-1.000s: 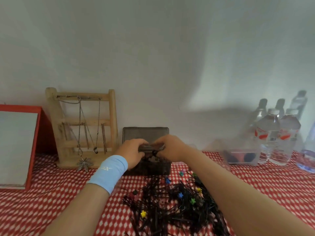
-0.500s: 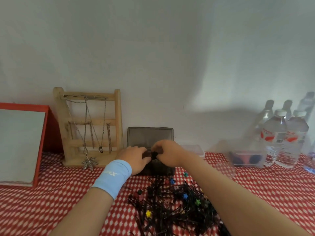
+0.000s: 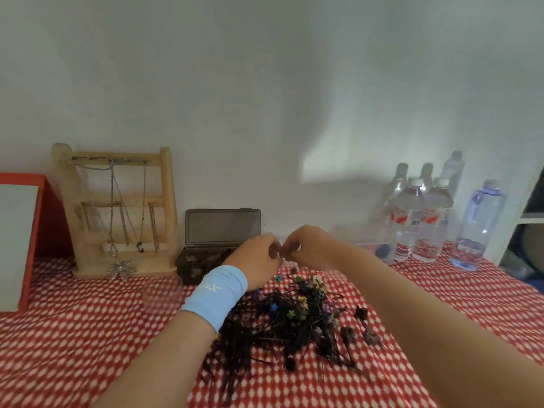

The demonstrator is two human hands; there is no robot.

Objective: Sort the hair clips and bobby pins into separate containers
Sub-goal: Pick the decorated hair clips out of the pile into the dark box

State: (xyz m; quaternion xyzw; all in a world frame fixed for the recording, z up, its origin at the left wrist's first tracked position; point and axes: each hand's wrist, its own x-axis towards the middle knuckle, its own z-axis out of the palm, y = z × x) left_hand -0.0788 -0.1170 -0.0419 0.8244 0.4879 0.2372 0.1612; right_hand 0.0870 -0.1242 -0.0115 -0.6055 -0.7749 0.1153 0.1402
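Note:
A tangled pile of black bobby pins [image 3: 265, 328] mixed with small coloured hair clips [image 3: 316, 285] lies on the red checked cloth. Behind it to the left stands a dark box [image 3: 203, 262] with its lid up and several clips inside. My left hand [image 3: 259, 256], above a blue wristband, and my right hand [image 3: 312, 245] meet fingertip to fingertip above the far edge of the pile, to the right of the box. Both pinch a small dark piece [image 3: 281, 254], too blurred to identify.
A wooden necklace stand [image 3: 117, 213] and a red-framed board [image 3: 17, 245] stand at the left. A small clear cup [image 3: 162, 291] sits in front of the stand. A clear container [image 3: 371, 245] and several water bottles [image 3: 421, 219] line the back right.
Both hands have come off the dark box and shifted right, still held together. The open box and its contents now show. The camera has tilted and the pile looks more spread out.

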